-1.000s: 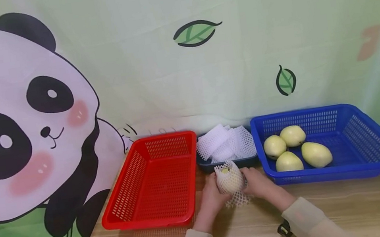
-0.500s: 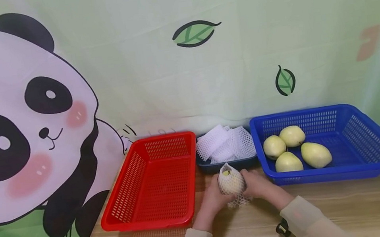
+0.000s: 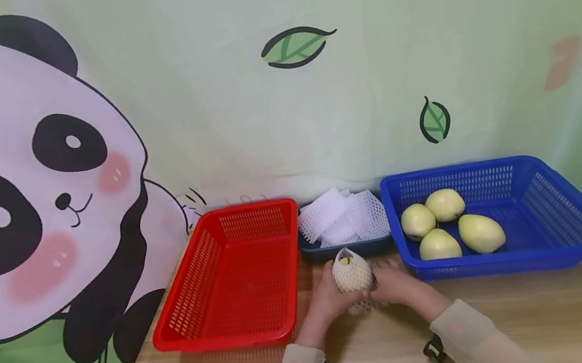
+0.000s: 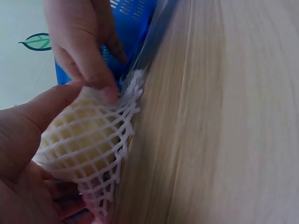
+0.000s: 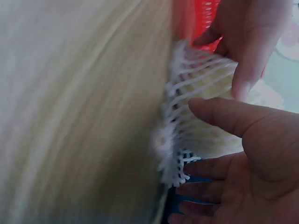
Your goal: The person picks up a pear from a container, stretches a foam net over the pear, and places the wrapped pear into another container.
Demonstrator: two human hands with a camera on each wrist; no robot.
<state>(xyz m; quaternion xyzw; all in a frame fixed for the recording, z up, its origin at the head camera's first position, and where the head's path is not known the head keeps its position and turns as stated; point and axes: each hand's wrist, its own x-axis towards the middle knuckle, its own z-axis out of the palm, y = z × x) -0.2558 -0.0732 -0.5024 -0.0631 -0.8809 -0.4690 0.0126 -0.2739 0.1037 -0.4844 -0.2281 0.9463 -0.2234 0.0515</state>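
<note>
At the far left, a red rectangular plastic basket (image 3: 238,286) is standing on the pale wood-grain table (image 3: 385,353). Next, the left hand (image 3: 329,293) is gripping a pale yellow-green pear (image 3: 345,261) inside a white foam-mesh sleeve (image 3: 354,277), before a dark blue tray (image 3: 347,251) of spare white sleeves (image 3: 336,215). The right hand (image 3: 391,283) is holding the pear's other side between thumb and fingers. Both thumbs are now closing in lower, covering more of the sleeve's trailing end; probably the mesh is being settled round the fruit. Rightmost, four bare pears (image 3: 482,233) are lying in a blue plastic basket (image 3: 527,218).
</note>
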